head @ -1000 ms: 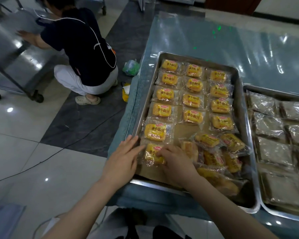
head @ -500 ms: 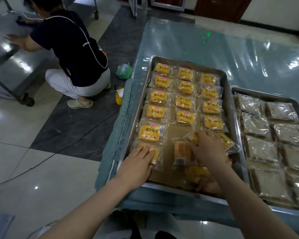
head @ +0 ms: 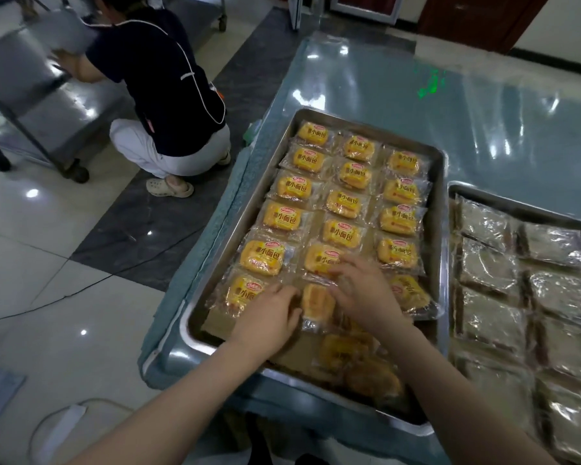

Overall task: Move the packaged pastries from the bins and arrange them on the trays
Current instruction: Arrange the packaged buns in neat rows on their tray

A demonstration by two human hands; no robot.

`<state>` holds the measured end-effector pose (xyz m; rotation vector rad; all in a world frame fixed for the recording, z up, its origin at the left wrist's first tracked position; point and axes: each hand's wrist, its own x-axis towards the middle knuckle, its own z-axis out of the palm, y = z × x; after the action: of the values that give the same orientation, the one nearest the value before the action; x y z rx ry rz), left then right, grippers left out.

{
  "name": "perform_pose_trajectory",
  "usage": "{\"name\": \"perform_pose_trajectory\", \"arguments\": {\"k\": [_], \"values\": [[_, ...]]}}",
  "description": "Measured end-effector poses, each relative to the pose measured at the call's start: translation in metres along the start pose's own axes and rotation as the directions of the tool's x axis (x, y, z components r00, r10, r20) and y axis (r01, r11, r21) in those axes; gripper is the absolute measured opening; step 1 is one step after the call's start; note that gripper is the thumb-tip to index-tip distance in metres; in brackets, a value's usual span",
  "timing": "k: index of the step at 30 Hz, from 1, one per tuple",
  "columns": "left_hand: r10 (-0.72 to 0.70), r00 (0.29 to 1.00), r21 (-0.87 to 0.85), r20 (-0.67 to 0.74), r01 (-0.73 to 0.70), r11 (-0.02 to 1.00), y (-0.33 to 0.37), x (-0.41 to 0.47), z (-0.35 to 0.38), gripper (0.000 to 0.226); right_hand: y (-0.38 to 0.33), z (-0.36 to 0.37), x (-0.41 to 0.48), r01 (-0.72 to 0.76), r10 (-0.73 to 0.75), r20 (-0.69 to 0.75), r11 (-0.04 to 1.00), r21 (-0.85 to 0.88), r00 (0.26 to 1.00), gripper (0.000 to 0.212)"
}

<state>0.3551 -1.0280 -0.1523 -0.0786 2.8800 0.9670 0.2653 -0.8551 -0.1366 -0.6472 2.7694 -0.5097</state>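
Packets point(head: 344, 233): likely light, soft bread in slippery film; better pinched at sealed edges, not squeezed; in rows in tray point(head: 376, 131) on bench point(head: 483, 129).
Left hand point(head: 269, 313): fingers straight, flat on near packet point(head: 245, 292) at 7 o'clock.
Right hand point(head: 363, 290): fingers spread, pressing middle packet point(head: 319, 258).
Obstacles: loose heap point(head: 359, 362) at 5 o'clock; second tray point(head: 517, 210) close at 3 o'clock.

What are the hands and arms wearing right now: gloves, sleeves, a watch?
Nothing that shows. The left hand and right hand are bare, with no gloves or rings visible. The left forearm and right forearm are bare down to the frame's lower edge: no sleeves, watch, wristbands or cables on them.
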Motion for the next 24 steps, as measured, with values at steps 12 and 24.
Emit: {"name": "perform_pose_trajectory", "arguments": {"k": [12,24], "values": [[-0.33,0.944,-0.235,0.021,0.325,0.916,0.031,0.0,0.016,0.043,0.018,0.015,0.002,0.219,-0.22,-0.027,0.974,-0.051,0.975,0.035],[-0.491,0.867,-0.533,-0.091,0.374,0.759,0.02,-0.023,-0.005,0.027,0.014,-0.002,0.007,0.227,-0.227,-0.062,0.974,0.003,0.972,0.029]]}}
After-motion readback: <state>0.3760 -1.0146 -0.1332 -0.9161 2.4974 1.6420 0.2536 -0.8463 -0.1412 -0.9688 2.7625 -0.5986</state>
